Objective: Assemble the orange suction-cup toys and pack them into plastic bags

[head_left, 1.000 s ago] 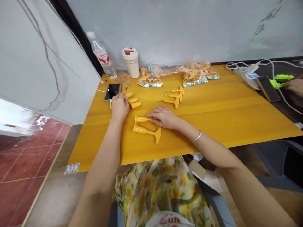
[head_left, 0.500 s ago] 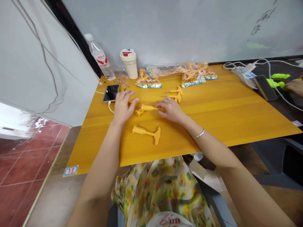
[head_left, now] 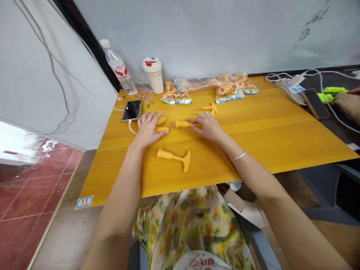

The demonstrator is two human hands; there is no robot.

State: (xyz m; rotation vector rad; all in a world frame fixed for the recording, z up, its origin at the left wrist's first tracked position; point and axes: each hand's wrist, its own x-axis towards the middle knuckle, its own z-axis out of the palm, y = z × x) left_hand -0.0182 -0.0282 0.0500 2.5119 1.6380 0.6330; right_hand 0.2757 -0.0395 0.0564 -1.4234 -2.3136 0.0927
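Note:
My right hand (head_left: 206, 124) is closed around a yellow plastic corkscrew (head_left: 182, 123); its flared sleeve end points left, and my fingers hide the rest. My left hand (head_left: 148, 127) lies with fingers spread over yellow plastic pieces, one showing at its fingertips (head_left: 161, 121) and another beside the thumb (head_left: 162, 129). Much of both pieces is covered. Nearer me lies a whole yellow corkscrew (head_left: 174, 157) with a T-shaped handle and ribbed sleeve. Beyond my right hand rest bare corkscrews with metal spirals, the farthest one (head_left: 209, 108) in plain sight, others partly hidden.
Clear bags of yellow pieces (head_left: 176, 93) (head_left: 229, 88) lie along the back. A water bottle (head_left: 119, 69), a lidded cup (head_left: 154, 77) and a phone (head_left: 132, 110) on a cable stand at the left. At the right are another phone (head_left: 316, 104), white cables and another person's hand (head_left: 348, 103).
My right hand has shifted slightly right with the corkscrew, away from the pieces by my left hand. The piece near my left thumb has moved a little left.

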